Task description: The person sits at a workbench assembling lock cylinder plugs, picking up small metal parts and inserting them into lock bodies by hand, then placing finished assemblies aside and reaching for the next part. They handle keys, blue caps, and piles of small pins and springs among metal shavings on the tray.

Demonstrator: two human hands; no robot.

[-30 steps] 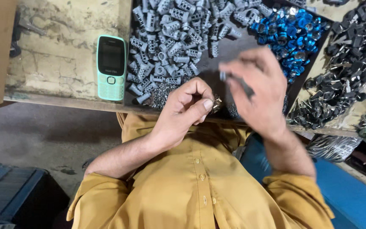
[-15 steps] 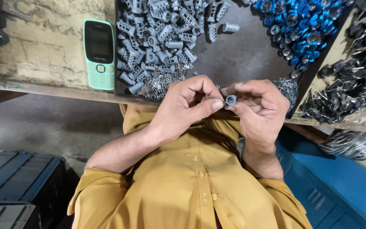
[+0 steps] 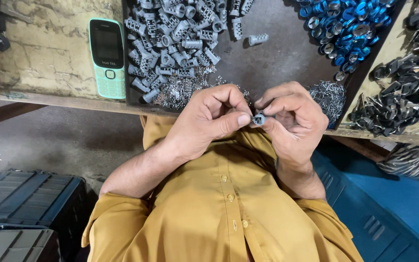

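My right hand (image 3: 294, 119) pinches a small grey ribbed plastic cylinder (image 3: 259, 118) at its fingertips, just over the front edge of the dark tray (image 3: 287, 58). My left hand (image 3: 209, 119) meets it from the left, thumb and forefinger pressed against the cylinder's end; what lies between those fingers is hidden. Behind my hands a heap of the same grey cylinders (image 3: 180, 34) fills the tray's left half. Small piles of tiny metal springs (image 3: 180, 92) lie at the tray's front.
Blue rings (image 3: 345, 24) are piled at the tray's back right. Black metal parts (image 3: 403, 92) cover the bench to the right. A green push-button phone (image 3: 107, 57) lies left of the tray. Dark plastic crates (image 3: 25, 199) stand on the floor at the left, a blue surface (image 3: 394, 204) at the right.
My right hand came down from over the tray with a grey cylinder and met my left hand at the bench edge. Both hands now stay closed together around the part.
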